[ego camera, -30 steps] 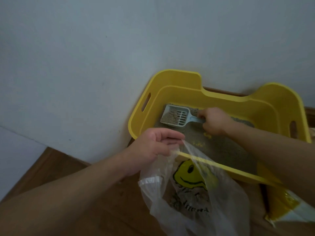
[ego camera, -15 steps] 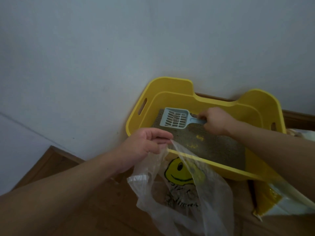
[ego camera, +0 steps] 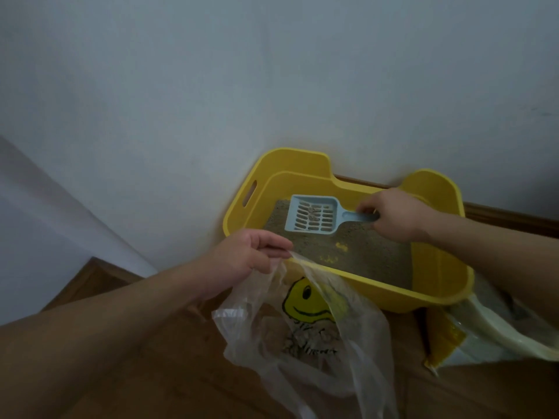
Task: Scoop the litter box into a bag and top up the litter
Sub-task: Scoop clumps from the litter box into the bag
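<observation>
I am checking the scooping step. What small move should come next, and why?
Probably carry the pale blue slotted scoop toward the clear plastic bag: the right hand holds it above the grey litter with clumps inside, and the left hand holds the bag open.

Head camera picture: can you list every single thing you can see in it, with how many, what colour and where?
litter box: one, yellow, against the wall
litter: grey, inside the box
scoop: one, light blue, over the litter
plastic bag: one, clear with yellow smiley, on the floor before the box
litter sack: one, yellow and white, right of the bag
floor: brown wood
wall: pale
left hand: pinching the bag's edge
right hand: gripping the scoop's handle
</observation>
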